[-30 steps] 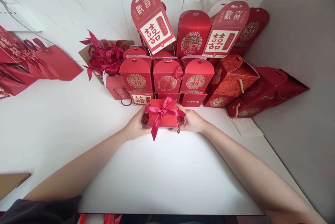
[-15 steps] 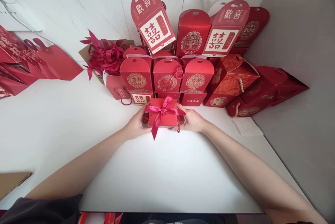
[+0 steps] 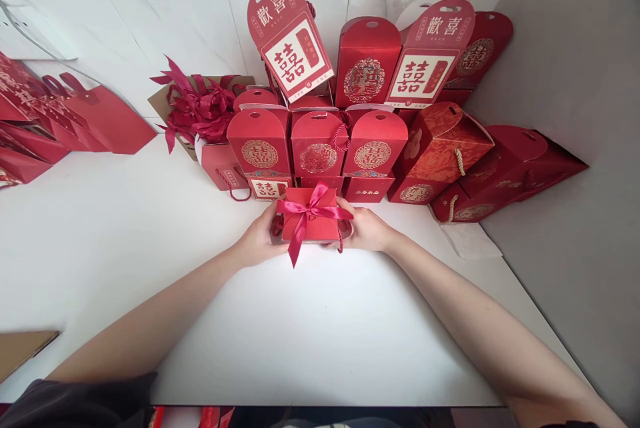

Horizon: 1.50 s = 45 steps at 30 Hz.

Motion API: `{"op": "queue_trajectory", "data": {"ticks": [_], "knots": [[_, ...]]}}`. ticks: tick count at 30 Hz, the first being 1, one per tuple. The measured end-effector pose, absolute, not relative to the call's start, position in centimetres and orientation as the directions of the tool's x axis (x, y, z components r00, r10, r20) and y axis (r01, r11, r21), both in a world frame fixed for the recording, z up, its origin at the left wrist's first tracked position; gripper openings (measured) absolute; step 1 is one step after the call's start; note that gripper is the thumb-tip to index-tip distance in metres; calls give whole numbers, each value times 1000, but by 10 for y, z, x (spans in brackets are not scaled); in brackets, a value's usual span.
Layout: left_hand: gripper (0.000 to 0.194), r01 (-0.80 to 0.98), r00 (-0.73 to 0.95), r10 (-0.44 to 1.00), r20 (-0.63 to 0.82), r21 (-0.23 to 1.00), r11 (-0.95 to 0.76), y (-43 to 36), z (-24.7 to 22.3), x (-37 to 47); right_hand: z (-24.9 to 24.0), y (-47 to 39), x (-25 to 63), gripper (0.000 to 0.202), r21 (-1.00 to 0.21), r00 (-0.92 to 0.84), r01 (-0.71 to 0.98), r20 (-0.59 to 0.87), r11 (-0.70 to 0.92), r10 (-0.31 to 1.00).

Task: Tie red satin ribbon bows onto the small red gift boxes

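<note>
- Your left hand (image 3: 261,238) and right hand (image 3: 367,229) are part-curled around opposite ends of a red gift box (image 3: 324,231), gripping it between them at the near foot of the stack.
- A crimson ribbon bow (image 3: 311,210) is tied across its top, one tail hanging towards you.
- At 12 o'clock, three round-topped red boxes (image 3: 319,148) on a lower row stand right up against your reach and block the way forward.
- Above them, a white-labelled box (image 3: 297,58) leans to one side; at 1 o'clock stands a glossy red box (image 3: 369,75).
- At 2 o'clock sits an orange-red patterned box (image 3: 445,141) with a cord handle, beside darker boxes (image 3: 515,161) near the grey wall (image 3: 575,68).
- At 10 o'clock a heap of ribbons (image 3: 205,108) spills over a brown carton (image 3: 245,81); farther out stand red gift bags (image 3: 110,118), cut off by the frame.
- At 8 o'clock, a piece of cardboard (image 3: 25,351) is also cut off.
- Some of your fingertips are hidden behind the held box; you cannot tell whether its base touches the bench (image 3: 325,335).
- Red items (image 3: 207,417) below the bench edge at 7 o'clock are hard to make out.
</note>
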State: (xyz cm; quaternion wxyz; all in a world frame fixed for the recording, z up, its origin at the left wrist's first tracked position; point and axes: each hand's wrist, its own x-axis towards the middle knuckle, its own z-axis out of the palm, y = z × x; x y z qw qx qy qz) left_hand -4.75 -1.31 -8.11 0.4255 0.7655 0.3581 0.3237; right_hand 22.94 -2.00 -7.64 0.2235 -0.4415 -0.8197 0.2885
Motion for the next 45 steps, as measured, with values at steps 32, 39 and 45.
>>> {"op": "queue_trajectory", "data": {"ticks": [32, 39, 45], "knots": [[76, 265, 536, 826, 175, 894, -361, -14, -81, -48, -75, -20, 229, 88, -678, -509, 587, 115, 442, 853], [77, 264, 544, 823, 162, 898, -351, -15, -81, -47, -74, -20, 229, 89, -672, -506, 601, 99, 433, 857], [77, 279, 536, 830, 154, 896, -346, -14, -82, -49, -73, -20, 229, 89, -671, -509, 603, 94, 432, 856]]}}
